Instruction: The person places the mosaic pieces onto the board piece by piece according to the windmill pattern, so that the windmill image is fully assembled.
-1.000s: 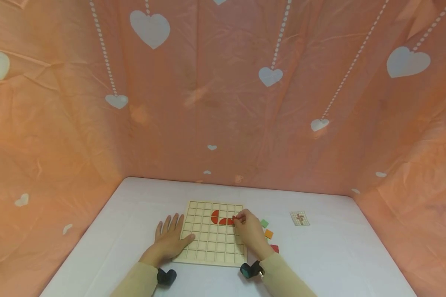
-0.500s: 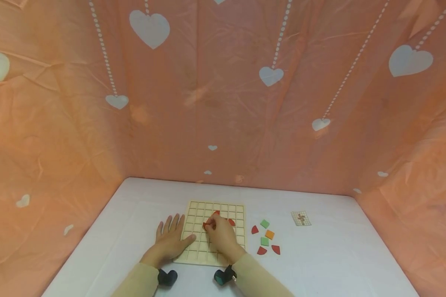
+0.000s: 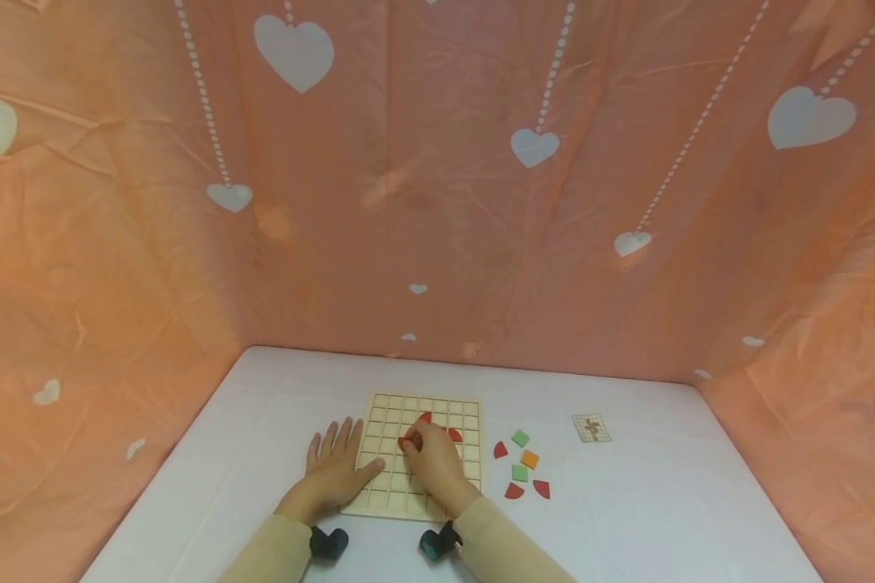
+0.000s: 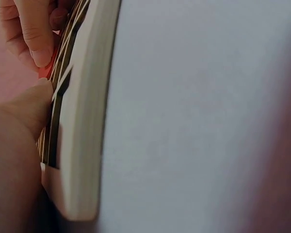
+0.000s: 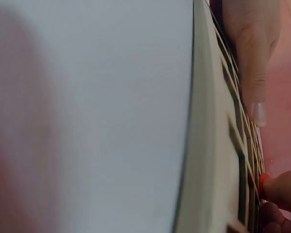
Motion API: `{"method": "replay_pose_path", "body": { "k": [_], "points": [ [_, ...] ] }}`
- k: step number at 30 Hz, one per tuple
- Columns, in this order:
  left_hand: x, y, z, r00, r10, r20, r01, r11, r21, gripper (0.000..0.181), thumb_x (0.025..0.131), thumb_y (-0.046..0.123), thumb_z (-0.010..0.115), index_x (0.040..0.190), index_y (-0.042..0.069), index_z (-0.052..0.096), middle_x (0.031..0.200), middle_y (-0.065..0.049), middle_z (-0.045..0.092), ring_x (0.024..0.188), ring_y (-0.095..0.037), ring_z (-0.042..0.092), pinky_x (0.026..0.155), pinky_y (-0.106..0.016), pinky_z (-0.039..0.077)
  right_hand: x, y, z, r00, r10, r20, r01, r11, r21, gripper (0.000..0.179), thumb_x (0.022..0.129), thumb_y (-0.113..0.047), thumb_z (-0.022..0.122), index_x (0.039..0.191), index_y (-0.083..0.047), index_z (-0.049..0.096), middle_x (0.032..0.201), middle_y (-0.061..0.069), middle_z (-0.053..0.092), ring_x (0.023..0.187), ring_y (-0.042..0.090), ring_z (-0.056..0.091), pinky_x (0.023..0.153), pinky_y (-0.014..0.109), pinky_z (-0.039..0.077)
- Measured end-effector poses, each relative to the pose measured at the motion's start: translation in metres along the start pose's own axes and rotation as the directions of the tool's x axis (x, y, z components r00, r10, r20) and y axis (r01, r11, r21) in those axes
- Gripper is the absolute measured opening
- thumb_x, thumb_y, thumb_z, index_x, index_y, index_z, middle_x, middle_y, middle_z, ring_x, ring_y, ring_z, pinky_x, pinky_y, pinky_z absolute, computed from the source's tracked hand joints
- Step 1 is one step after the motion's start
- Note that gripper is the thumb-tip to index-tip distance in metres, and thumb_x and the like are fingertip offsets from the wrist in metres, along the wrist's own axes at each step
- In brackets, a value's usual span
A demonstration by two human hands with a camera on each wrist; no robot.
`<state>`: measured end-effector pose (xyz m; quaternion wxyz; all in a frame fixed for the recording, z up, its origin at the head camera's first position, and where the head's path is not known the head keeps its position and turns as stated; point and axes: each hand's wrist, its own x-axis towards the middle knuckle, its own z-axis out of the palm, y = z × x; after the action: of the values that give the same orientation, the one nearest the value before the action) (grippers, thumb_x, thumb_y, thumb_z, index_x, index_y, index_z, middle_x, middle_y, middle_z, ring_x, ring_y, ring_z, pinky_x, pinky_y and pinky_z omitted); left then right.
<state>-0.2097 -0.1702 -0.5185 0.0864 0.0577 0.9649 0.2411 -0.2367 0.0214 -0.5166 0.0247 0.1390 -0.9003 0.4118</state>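
A wooden grid board [image 3: 379,494] lies on the table, divided into small square cells. My left hand [image 3: 333,474] rests flat at its left side, fingers spread, with the thumb on the board. Over the middle of the grid, my right hand [image 3: 437,465] pinches a small red piece [image 3: 402,442] against the cells; it shows as a sliver of red [image 5: 264,176] between fingertips in the right wrist view. Other red pieces sit in the grid, one quarter-circle [image 3: 425,417] above the hand and another [image 3: 455,436] to its right. My right hand hides the cells beneath it.
Right of the board lie loose tiles: red quarter-circles [image 3: 514,491], green squares [image 3: 520,473] and an orange square [image 3: 529,459]. Farther right is a small pattern card [image 3: 591,427]. Peach curtains [image 3: 437,202] with white hearts enclose the white table [image 3: 627,502].
From the board's right edge, my right hand has moved left to the middle of the grid, uncovering loose pieces on the right. Over the last half second it barely moves. My left hand stays put.
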Motion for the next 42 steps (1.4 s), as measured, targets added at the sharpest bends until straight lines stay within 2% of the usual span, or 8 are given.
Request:
{"method": "replay_pose_path", "body": {
  "k": [15,18,21,24,29,33,38,42],
  "points": [
    [0.003,0.000,0.003,1.000,0.008,-0.005,-0.008,1.000,0.000,0.090,0.095,0.057,0.049,0.153,-0.001,0.014,0.159,-0.024,0.007,0.144,-0.043,-0.003,0.110,-0.059,-0.011,-0.004,0.001,-0.009,0.999,0.012,0.039,-0.011,1.000,-0.015,0.013,0.092,-0.020,0.068,0.099,-0.009,0.068,0.078,-0.008,0.057,0.069,0.008,0.051,0.061,0.025,0.047],
    [0.003,0.001,0.003,1.000,0.010,-0.007,-0.010,1.000,0.003,0.089,0.095,0.057,0.049,0.153,-0.001,0.014,0.159,-0.024,0.007,0.144,-0.043,-0.003,0.111,-0.059,-0.010,-0.006,0.005,-0.017,0.999,-0.002,0.033,0.003,1.000,-0.019,0.019,0.092,-0.023,0.068,0.103,-0.009,0.068,0.083,-0.007,0.058,0.073,0.009,0.053,0.066,0.028,0.049],
    [0.002,0.002,0.003,1.000,0.013,-0.013,-0.013,1.000,-0.002,0.088,0.095,0.055,0.049,0.153,-0.002,0.014,0.158,-0.025,0.007,0.144,-0.044,-0.003,0.111,-0.059,-0.010,-0.009,0.013,-0.030,1.000,-0.013,-0.006,0.013,0.999,-0.041,0.020,0.091,-0.025,0.069,0.105,-0.010,0.068,0.085,-0.008,0.058,0.076,0.009,0.053,0.068,0.028,0.048],
    [0.001,0.004,0.003,1.000,0.008,-0.012,-0.008,1.000,-0.012,0.088,0.095,0.054,0.050,0.153,-0.002,0.014,0.158,-0.025,0.006,0.144,-0.044,-0.004,0.110,-0.059,-0.011,-0.012,0.023,-0.048,0.998,-0.020,-0.054,0.018,0.999,-0.038,0.020,0.090,-0.024,0.069,0.103,-0.009,0.068,0.083,-0.006,0.058,0.074,0.011,0.054,0.064,0.028,0.048],
    [0.000,0.003,0.001,1.000,0.004,-0.014,-0.004,1.000,-0.002,0.088,0.096,0.053,0.050,0.153,-0.002,0.014,0.158,-0.025,0.006,0.144,-0.044,-0.004,0.110,-0.060,-0.011,-0.019,0.040,-0.078,0.994,0.064,-0.090,-0.065,0.998,-0.009,0.029,0.091,-0.027,0.069,0.109,-0.006,0.066,0.086,-0.003,0.059,0.078,0.013,0.058,0.062,0.029,0.049],
    [0.000,0.002,0.000,1.000,0.008,-0.015,-0.008,1.000,-0.008,0.087,0.096,0.052,0.051,0.153,-0.003,0.014,0.158,-0.026,0.007,0.144,-0.045,-0.004,0.110,-0.060,-0.010,-0.024,0.056,-0.096,0.982,0.147,-0.119,-0.152,0.987,-0.041,0.034,0.089,-0.031,0.071,0.109,-0.005,0.066,0.086,0.000,0.060,0.076,0.015,0.058,0.061,0.029,0.049],
    [-0.001,0.003,-0.002,1.000,0.007,-0.014,-0.007,1.000,-0.019,0.087,0.096,0.052,0.051,0.152,-0.003,0.014,0.158,-0.026,0.007,0.144,-0.045,-0.004,0.110,-0.060,-0.010,-0.033,0.072,-0.107,0.959,0.244,-0.143,-0.261,0.959,-0.112,0.035,0.084,-0.035,0.075,0.105,-0.008,0.066,0.085,0.000,0.061,0.073,0.015,0.055,0.064,0.031,0.050],
    [-0.002,0.004,-0.002,1.000,0.005,-0.017,-0.005,1.000,-0.022,0.087,0.096,0.050,0.053,0.152,-0.004,0.015,0.158,-0.027,0.008,0.143,-0.045,-0.003,0.110,-0.060,-0.010,-0.038,0.078,-0.109,0.959,0.246,-0.143,-0.267,0.951,-0.156,0.034,0.081,-0.035,0.078,0.100,-0.008,0.067,0.086,0.001,0.062,0.077,0.017,0.055,0.071,0.037,0.050]
  ]
}}
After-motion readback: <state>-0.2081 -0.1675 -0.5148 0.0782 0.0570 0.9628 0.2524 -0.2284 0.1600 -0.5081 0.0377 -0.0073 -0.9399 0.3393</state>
